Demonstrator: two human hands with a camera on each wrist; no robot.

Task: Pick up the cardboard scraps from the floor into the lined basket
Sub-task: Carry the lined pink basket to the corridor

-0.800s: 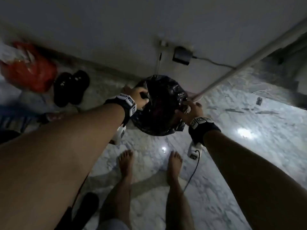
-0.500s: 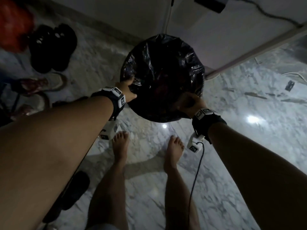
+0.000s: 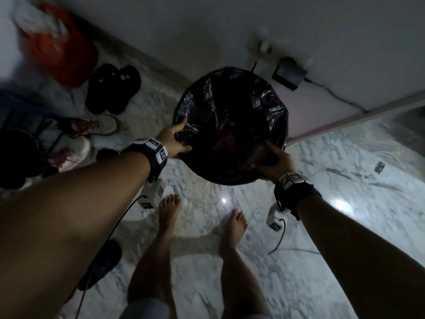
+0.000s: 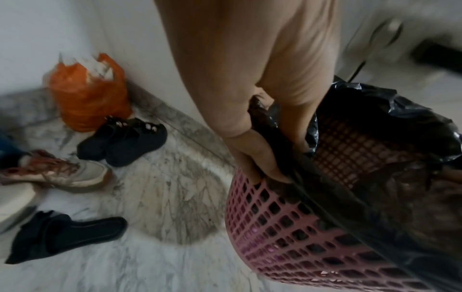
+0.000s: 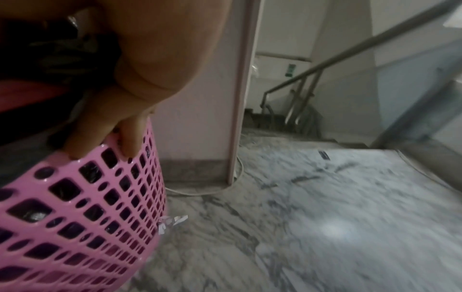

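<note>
I hold a pink lattice basket point(image 4: 287, 227) lined with a black plastic bag point(image 3: 276, 107) just above the marble floor, in front of my bare feet. My left hand point(image 3: 177, 141) grips the left of its rim, fingers curled over the liner point(image 4: 250, 148). On the near right of the rim, my right hand point(image 3: 271, 160) grips with fingers down the outer wall point(image 5: 120, 128). Thin dark cardboard scraps point(image 3: 335, 173) lie on the floor to the right, also seen in the right wrist view point(image 5: 305, 178). What lies inside the basket is too dark to tell.
An orange bag point(image 3: 62, 51), black shoes point(image 3: 112, 88), a sneaker point(image 3: 92, 127) and a black slipper point(image 3: 101, 263) crowd the left. A black adapter point(image 3: 287, 75) hangs on the wall behind. White paper bits point(image 5: 172, 222) lie by the basket; a stair railing point(image 5: 300, 79) stands far right.
The basket has come up off the floor and nearer to me. Both hands have kept their hold on the rim, shifting toward its near side.
</note>
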